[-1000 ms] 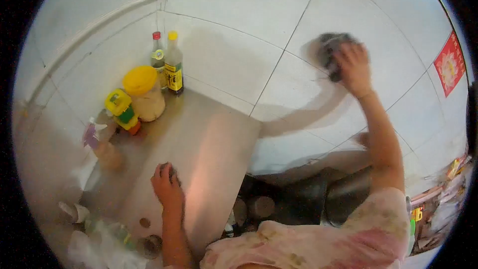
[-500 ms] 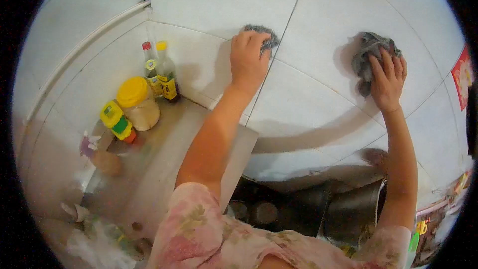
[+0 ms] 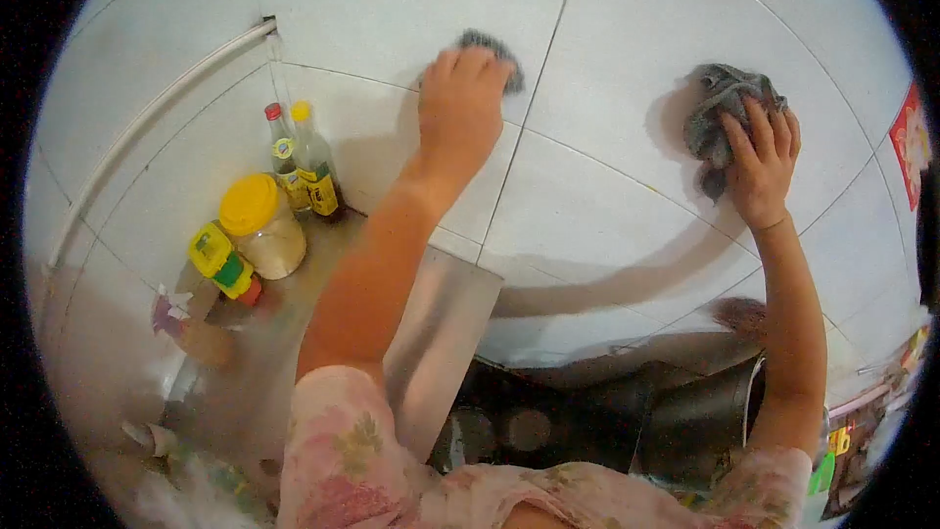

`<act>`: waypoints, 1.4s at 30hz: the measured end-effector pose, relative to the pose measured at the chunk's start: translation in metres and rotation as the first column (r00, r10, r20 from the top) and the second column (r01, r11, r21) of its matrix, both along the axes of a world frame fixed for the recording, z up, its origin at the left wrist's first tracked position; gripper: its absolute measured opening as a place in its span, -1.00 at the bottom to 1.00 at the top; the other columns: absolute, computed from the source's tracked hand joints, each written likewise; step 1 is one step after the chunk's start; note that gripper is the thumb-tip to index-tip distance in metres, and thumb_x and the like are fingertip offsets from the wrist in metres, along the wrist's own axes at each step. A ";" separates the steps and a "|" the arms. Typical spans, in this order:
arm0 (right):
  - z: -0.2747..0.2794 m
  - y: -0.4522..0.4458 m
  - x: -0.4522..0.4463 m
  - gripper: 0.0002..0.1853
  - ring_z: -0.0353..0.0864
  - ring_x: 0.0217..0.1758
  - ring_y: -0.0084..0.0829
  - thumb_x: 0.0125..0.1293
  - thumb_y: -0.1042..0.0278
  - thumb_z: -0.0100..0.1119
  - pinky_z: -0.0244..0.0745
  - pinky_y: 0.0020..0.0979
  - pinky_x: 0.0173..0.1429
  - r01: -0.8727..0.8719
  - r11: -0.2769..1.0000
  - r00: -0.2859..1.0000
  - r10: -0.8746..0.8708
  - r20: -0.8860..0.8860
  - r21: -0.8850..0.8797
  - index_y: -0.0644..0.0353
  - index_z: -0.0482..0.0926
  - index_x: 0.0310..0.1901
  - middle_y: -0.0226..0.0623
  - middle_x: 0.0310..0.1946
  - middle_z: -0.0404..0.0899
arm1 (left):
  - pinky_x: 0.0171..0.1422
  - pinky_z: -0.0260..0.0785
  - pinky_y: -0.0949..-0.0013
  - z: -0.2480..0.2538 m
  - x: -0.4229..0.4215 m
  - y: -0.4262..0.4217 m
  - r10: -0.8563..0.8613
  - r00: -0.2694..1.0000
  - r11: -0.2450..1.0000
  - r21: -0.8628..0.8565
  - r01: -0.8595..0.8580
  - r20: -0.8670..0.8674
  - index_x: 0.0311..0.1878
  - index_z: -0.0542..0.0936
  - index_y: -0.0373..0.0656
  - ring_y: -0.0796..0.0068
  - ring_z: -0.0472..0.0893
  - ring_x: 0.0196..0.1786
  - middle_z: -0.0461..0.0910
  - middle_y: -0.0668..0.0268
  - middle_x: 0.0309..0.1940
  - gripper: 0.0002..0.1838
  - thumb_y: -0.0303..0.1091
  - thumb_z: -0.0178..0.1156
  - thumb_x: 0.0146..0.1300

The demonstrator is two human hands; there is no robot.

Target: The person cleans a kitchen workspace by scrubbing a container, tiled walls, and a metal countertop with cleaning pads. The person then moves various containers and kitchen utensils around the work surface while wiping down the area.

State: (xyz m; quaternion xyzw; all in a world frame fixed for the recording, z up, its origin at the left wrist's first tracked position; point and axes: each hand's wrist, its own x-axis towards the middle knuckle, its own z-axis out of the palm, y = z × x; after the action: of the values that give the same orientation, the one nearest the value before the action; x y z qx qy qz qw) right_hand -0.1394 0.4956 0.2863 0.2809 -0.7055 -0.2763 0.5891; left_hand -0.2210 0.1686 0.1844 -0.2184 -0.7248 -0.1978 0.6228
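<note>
My left hand (image 3: 460, 103) is closed around a grey steel-wool-like scrubbing pad (image 3: 504, 59), which lies against the white tiled wall (image 3: 627, 29). Only the upper and right edges of the pad show past my fingers. Further right, my right hand (image 3: 762, 167) presses a crumpled dark grey cloth (image 3: 720, 118) to the same wall. The fingers bend over the cloth's right side, and one end of it hangs below. Both arms reach upward, with the left hand slightly higher than the right.
On the metal counter (image 3: 446, 304) at left stand two sauce bottles (image 3: 318, 176), a yellow-lidded jar (image 3: 269, 235), a yellow-green container (image 3: 223, 260) and a spray bottle (image 3: 191, 328). A white pipe (image 3: 147, 118) runs along the left wall. Below is a dark pot (image 3: 690, 421).
My left hand has moved left with the scrubbing pad along the tiles. My right hand and the cloth stay nearly in place. The view has shifted slightly.
</note>
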 end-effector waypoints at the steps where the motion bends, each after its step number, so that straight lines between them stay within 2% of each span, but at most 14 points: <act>1: 0.001 -0.001 0.001 -0.64 0.33 0.18 -0.19 0.03 0.42 0.14 0.14 -0.06 0.34 0.005 1.000 1.000 -0.005 0.010 0.002 -0.05 0.59 -0.06 -0.34 0.12 0.47 | -0.10 0.34 0.17 0.010 0.001 0.001 -0.006 1.000 1.000 0.023 0.006 -0.007 -0.27 0.61 -0.05 0.18 0.48 -0.18 0.52 0.29 -0.29 -0.77 -0.55 0.13 -0.04; 2: -0.001 -0.001 0.002 -0.64 0.33 0.18 -0.19 0.03 0.41 0.14 0.13 -0.07 0.35 0.007 1.000 1.000 -0.007 0.010 -0.002 -0.05 0.60 -0.06 -0.34 0.12 0.47 | -0.11 0.34 0.18 0.015 0.004 0.002 -0.011 1.000 0.999 0.041 0.011 -0.012 -0.28 0.61 -0.05 0.19 0.48 -0.19 0.52 0.29 -0.29 -0.77 -0.54 0.13 -0.03; 3: -0.002 0.001 0.000 -0.64 0.33 0.18 -0.19 0.03 0.41 0.15 0.13 -0.07 0.35 0.007 1.000 1.000 -0.007 0.000 -0.007 -0.05 0.60 -0.06 -0.34 0.12 0.47 | -0.12 0.36 0.20 0.008 0.010 0.005 0.074 0.991 0.997 -0.028 -0.071 0.109 -0.28 0.61 -0.07 0.21 0.48 -0.19 0.53 0.28 -0.30 -0.78 -0.53 0.14 -0.03; 6: -0.002 0.003 -0.002 -0.64 0.34 0.18 -0.20 0.03 0.41 0.15 0.12 -0.08 0.36 0.005 1.000 1.000 -0.005 -0.001 -0.018 -0.06 0.60 -0.06 -0.35 0.12 0.46 | -0.13 0.36 0.24 -0.025 0.013 0.002 -0.057 0.998 0.993 -0.108 0.058 0.011 -0.29 0.61 -0.09 0.22 0.48 -0.19 0.53 0.28 -0.30 -0.79 -0.53 0.15 -0.05; 10: 0.002 -0.004 0.002 -0.65 0.34 0.18 -0.19 0.04 0.41 0.14 0.12 -0.09 0.36 -0.011 1.000 1.000 0.011 0.021 -0.025 -0.04 0.60 -0.06 -0.33 0.12 0.46 | -0.16 0.31 0.25 0.014 0.000 -0.005 0.007 0.994 1.000 -0.027 -0.010 -0.111 -0.35 0.57 -0.09 0.31 0.44 -0.22 0.46 0.38 -0.34 -0.82 -0.53 0.15 -0.10; 14: 0.001 -0.003 0.005 -0.65 0.34 0.20 -0.19 0.04 0.41 0.14 0.12 -0.09 0.36 -0.002 1.000 1.000 0.002 0.029 -0.020 -0.02 0.60 -0.06 -0.32 0.12 0.46 | -0.11 0.35 0.21 -0.011 0.007 -0.002 -0.030 0.998 0.981 -0.191 0.020 -0.051 -0.26 0.59 -0.11 0.22 0.48 -0.22 0.54 0.30 -0.28 -0.75 -0.57 0.16 -0.08; 20: 0.002 -0.005 0.007 -0.63 0.35 0.17 -0.18 0.02 0.41 0.13 0.11 -0.09 0.36 -0.010 1.000 0.999 0.011 0.031 -0.013 -0.02 0.59 -0.06 -0.29 0.11 0.47 | -0.18 0.36 0.22 0.014 0.004 -0.003 0.027 0.998 0.993 -0.113 -0.033 -0.050 -0.29 0.58 -0.10 0.24 0.49 -0.25 0.54 0.32 -0.31 -0.80 -0.51 0.15 -0.05; 23: 0.000 -0.004 0.006 -0.62 0.36 0.16 -0.18 0.00 0.42 0.13 0.10 -0.09 0.36 -0.005 1.000 0.999 0.005 0.032 -0.014 -0.02 0.59 -0.06 -0.28 0.11 0.47 | -0.19 0.36 0.24 -0.006 0.006 -0.005 -0.036 0.996 0.962 -0.274 0.012 -0.080 -0.30 0.58 -0.11 0.24 0.49 -0.25 0.53 0.31 -0.32 -0.81 -0.52 0.15 -0.05; 28: 0.000 -0.003 0.004 -0.62 0.36 0.15 -0.18 0.00 0.43 0.11 0.10 -0.09 0.36 -0.021 1.000 0.999 0.021 0.034 -0.019 -0.03 0.59 -0.06 -0.30 0.10 0.47 | -0.18 0.36 0.23 0.021 -0.001 -0.008 0.044 0.994 0.987 -0.148 -0.059 -0.104 -0.29 0.57 -0.11 0.26 0.49 -0.25 0.53 0.31 -0.30 -0.80 -0.51 0.13 -0.06; 34: 0.001 -0.005 0.005 -0.62 0.35 0.19 -0.17 0.00 0.44 0.11 0.12 -0.09 0.36 -0.015 1.000 1.000 0.015 0.018 -0.020 -0.03 0.59 -0.07 -0.32 0.10 0.47 | -0.16 0.35 0.19 -0.055 0.017 -0.005 -0.112 0.992 0.965 -0.230 0.124 0.067 -0.27 0.60 -0.12 0.19 0.49 -0.23 0.53 0.27 -0.29 -0.75 -0.55 0.14 -0.10; 37: 0.000 -0.004 0.003 -0.62 0.35 0.20 -0.17 0.01 0.45 0.10 0.11 -0.08 0.36 -0.026 0.999 1.000 0.026 0.011 -0.025 -0.03 0.60 -0.07 -0.31 0.10 0.47 | -0.13 0.36 0.19 -0.074 0.003 -0.014 0.091 0.994 0.981 0.165 -0.099 0.055 -0.27 0.61 -0.11 0.16 0.49 -0.21 0.53 0.27 -0.30 -0.73 -0.55 0.17 -0.14; 40: -0.001 -0.001 -0.001 -0.63 0.34 0.20 -0.18 0.03 0.45 0.10 0.11 -0.08 0.36 -0.008 1.000 1.000 0.008 -0.003 -0.015 -0.04 0.60 -0.06 -0.30 0.10 0.47 | -0.15 0.36 0.23 -0.058 -0.003 0.005 0.068 0.997 0.981 0.184 -0.060 -0.036 -0.32 0.55 -0.11 0.19 0.48 -0.21 0.53 0.31 -0.30 -0.83 -0.54 0.12 -0.02; 41: -0.001 0.001 -0.001 -0.62 0.34 0.21 -0.18 0.03 0.45 0.10 0.11 -0.08 0.37 0.002 1.000 1.000 -0.002 0.004 -0.009 -0.04 0.60 -0.06 -0.30 0.11 0.47 | -0.11 0.36 0.19 -0.054 0.007 0.009 -0.047 0.999 0.983 0.176 0.047 -0.004 -0.28 0.61 -0.09 0.17 0.50 -0.20 0.54 0.26 -0.31 -0.72 -0.56 0.18 -0.15; 42: -0.002 0.002 0.000 -0.62 0.33 0.21 -0.18 0.04 0.45 0.10 0.10 -0.08 0.37 0.011 1.000 1.000 -0.011 0.013 -0.008 -0.04 0.60 -0.05 -0.30 0.11 0.47 | -0.12 0.36 0.20 -0.066 0.008 0.006 -0.062 0.998 0.994 0.086 0.061 0.006 -0.28 0.60 -0.09 0.17 0.50 -0.21 0.54 0.27 -0.31 -0.73 -0.55 0.18 -0.14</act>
State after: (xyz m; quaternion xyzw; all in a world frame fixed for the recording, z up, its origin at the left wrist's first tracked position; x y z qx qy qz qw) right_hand -0.1395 0.4981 0.2841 0.2765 -0.7118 -0.2751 0.5842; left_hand -0.2126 0.1746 0.1182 -0.2128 -0.7113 -0.2489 0.6220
